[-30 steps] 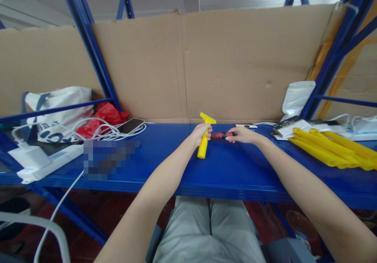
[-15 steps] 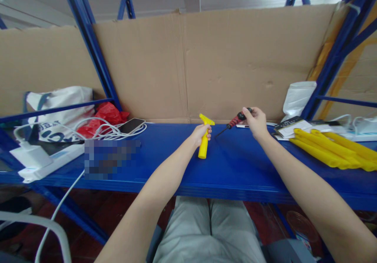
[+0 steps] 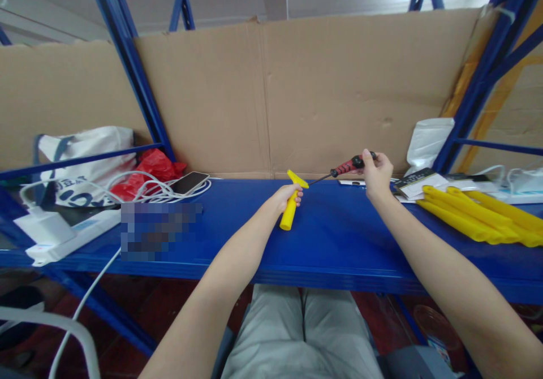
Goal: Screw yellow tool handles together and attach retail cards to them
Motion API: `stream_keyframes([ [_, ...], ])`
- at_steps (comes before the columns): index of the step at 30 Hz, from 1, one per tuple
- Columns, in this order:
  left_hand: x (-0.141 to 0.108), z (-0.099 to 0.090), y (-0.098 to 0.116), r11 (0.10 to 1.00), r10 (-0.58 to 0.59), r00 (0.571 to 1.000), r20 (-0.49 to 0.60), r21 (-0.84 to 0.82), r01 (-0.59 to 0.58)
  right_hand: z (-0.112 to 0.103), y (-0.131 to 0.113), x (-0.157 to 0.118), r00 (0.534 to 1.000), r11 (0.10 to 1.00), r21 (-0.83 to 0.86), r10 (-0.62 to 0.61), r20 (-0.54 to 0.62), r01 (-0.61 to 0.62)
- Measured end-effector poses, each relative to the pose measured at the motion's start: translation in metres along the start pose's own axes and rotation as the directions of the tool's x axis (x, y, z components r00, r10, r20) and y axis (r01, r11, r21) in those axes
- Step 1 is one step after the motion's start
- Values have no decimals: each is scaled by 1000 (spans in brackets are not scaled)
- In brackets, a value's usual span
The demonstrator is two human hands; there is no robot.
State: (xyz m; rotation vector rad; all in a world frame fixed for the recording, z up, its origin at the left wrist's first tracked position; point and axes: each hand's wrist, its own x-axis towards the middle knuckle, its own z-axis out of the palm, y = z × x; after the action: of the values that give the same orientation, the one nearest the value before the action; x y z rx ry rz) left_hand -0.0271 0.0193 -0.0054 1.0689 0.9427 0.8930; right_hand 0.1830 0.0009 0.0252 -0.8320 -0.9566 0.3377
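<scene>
My left hand (image 3: 290, 197) is closed around a yellow T-shaped tool (image 3: 288, 218) above the blue table, its wide head at the top and its thick handle tilted down to the left. Between the fingers of my right hand (image 3: 375, 171) is the end of a red and black screwdriver (image 3: 348, 167). The screwdriver's thin dark shaft points left and slightly down, its tip at or very near the right end of the yellow head. Whether the tip touches it, I cannot tell.
Several yellow pieces (image 3: 479, 215) lie on the blue table (image 3: 339, 243) at the right, beside a black and white packet (image 3: 419, 182). At the left are a phone (image 3: 190, 182), white cables, a red bag (image 3: 155, 167) and a power strip (image 3: 76, 237). Cardboard (image 3: 267, 96) stands behind.
My right hand has moved right and slightly up with the screwdriver, whose shaft is now flatter and level with the yellow head. The yellow tool has tilted, its lower end shifting left.
</scene>
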Motion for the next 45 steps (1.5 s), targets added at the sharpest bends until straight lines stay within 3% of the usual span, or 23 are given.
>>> stream_keyframes([
  [21, -2, 2, 1, 1000, -24, 998, 62, 6, 24, 0, 4, 2, 999, 999, 7, -50, 9, 49],
  [27, -7, 2, 7, 999, -39, 999, 7, 28, 39, -3, 5, 5, 992, 999, -38, -23, 123, 28],
  [37, 0, -12, 5, 1000, -13, 1000, -26, -27, 12, -11, 5, 8, 936, 992, -121, 85, 341, -46],
  [45, 0, -9, 5, 999, 40, 991, -129, 20, -38, -11, -10, -3, 915, 976, -130, 210, 343, -175],
])
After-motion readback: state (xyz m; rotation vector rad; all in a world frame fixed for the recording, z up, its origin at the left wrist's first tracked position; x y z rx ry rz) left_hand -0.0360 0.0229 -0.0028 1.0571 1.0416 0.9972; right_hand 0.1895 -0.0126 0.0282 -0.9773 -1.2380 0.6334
